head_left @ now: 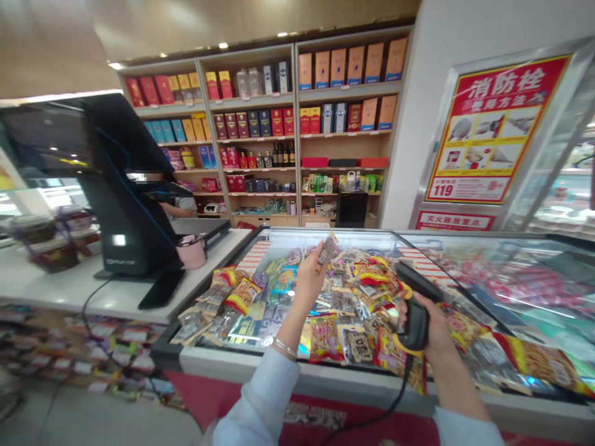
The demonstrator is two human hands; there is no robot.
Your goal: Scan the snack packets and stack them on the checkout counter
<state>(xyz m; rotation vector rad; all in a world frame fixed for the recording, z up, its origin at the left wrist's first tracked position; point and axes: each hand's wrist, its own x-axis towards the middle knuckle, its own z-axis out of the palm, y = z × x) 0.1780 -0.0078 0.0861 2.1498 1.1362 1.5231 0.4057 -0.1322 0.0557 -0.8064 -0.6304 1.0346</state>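
Note:
My left hand [312, 272] is closed on a small silvery snack packet [327, 249], raised above the glass top of the freezer. To the right, my right hand [430, 322] grips a black and yellow barcode scanner [415, 325] by its handle, its head angled up to the left and its cable hanging down over the front edge. Under and around both hands lie several snack packets, among them a red and yellow bag [324, 337] and a grey packet with a dark label [357, 344]. More packets [244, 295] are spread at the left of the glass.
At left, a white counter [204, 288] bears a black checkout screen [127, 198], a phone [162, 289] and a pink cup [191, 251]. Behind it a person's arm [174, 210] shows. Shelves of boxes [328, 162] stand beyond the freezer, whose front rim [223, 364] runs nearest me.

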